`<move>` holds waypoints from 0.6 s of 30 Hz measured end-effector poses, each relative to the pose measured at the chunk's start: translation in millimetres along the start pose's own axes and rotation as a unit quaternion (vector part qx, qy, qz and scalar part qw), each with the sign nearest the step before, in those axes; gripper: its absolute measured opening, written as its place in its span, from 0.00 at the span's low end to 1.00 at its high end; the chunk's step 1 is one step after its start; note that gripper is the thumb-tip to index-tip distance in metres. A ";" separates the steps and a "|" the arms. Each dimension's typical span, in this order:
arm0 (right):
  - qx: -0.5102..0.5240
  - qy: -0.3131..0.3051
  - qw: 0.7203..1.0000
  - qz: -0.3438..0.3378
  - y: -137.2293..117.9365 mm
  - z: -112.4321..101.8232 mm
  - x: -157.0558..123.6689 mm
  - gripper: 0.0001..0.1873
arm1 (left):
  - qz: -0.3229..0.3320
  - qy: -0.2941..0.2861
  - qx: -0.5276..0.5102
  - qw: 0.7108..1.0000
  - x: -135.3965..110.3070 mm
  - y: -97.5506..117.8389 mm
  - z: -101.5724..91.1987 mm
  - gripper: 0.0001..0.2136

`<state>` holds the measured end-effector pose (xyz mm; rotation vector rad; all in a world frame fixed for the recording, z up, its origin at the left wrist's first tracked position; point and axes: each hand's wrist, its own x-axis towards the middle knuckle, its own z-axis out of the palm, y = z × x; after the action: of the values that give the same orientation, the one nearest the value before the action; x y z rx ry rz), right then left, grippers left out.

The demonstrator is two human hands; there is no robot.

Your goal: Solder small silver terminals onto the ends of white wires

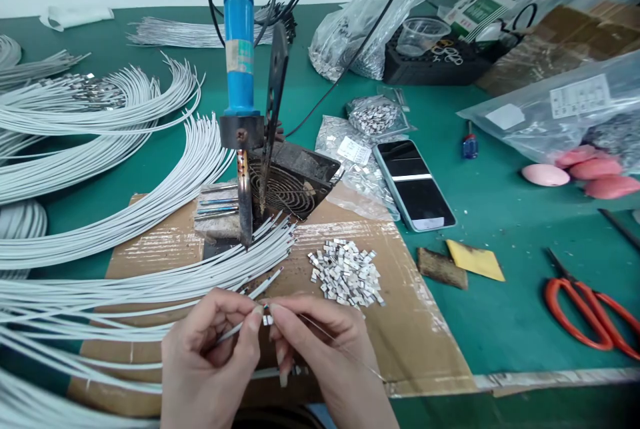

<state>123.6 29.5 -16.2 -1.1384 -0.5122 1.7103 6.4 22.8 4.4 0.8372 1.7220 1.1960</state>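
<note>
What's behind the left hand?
White cables run in behind the left hand from its left, with the cardboard sheet below them. Their stretch directly behind the hand is covered, so which ones continue past it can't be told.

Small white and silver connector piece [268, 320], held up just below the middle of the frame, partly covered. From where I stand, a slim white cable [230, 332] slants up toward it from the lower left, tip hidden. A thin, straight wire [367, 369] slopes down toward the lower right.
</note>
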 end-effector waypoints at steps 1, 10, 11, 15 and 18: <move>-0.002 0.004 1.000 -0.004 1.2 0.3 -0.2 0.12 | -0.004 0.002 -0.008 1.000 -0.2 0.1 0.6 0.05; -0.055 0.039 0.996 -0.059 21.1 -1.8 -2.5 0.14 | -0.029 0.013 -0.037 0.999 -4.0 -3.4 6.1 0.06; -0.052 0.043 0.996 -0.059 22.8 -1.1 -3.0 0.14 | -0.036 0.013 -0.041 0.998 -4.2 -3.9 5.8 0.07; -0.012 0.058 0.997 -0.051 22.3 4.4 -4.5 0.12 | -0.064 -0.006 -0.057 0.996 -2.6 -3.4 3.0 0.08; -0.005 0.052 0.997 -0.056 15.7 6.2 -4.3 0.10 | -0.077 -0.029 -0.080 0.993 1.8 -0.3 0.4 0.08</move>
<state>110.8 19.8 -23.2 -1.1755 -0.5109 1.5453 6.1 24.4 3.6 0.6264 1.5904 1.1761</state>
